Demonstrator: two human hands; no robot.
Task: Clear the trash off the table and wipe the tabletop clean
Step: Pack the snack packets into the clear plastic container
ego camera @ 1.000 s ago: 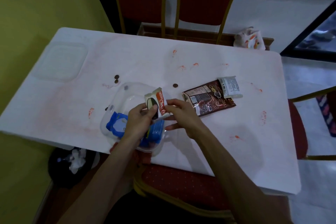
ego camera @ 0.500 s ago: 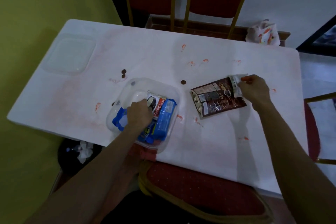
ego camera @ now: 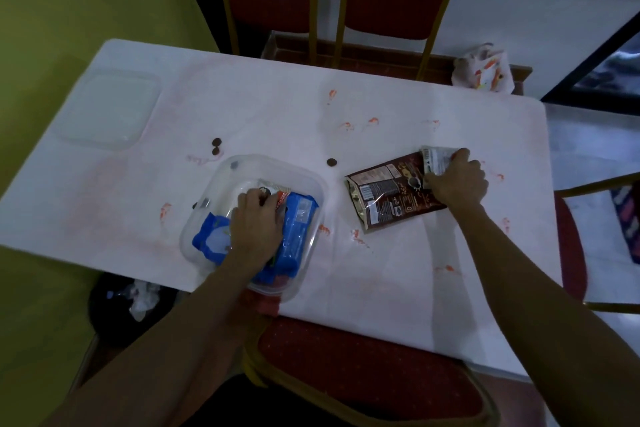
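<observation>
On table [ego camera: 381, 107], R grip [ego camera: 457, 180] pinches silver sachet [ego camera: 437, 159], print too blurred.

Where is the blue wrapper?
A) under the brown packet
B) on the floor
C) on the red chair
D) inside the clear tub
D: the blue wrapper lies inside the clear tub, partly under the left hand.

Dim, soft-focus view; wide-angle bending at edges, faint shadows.
</observation>
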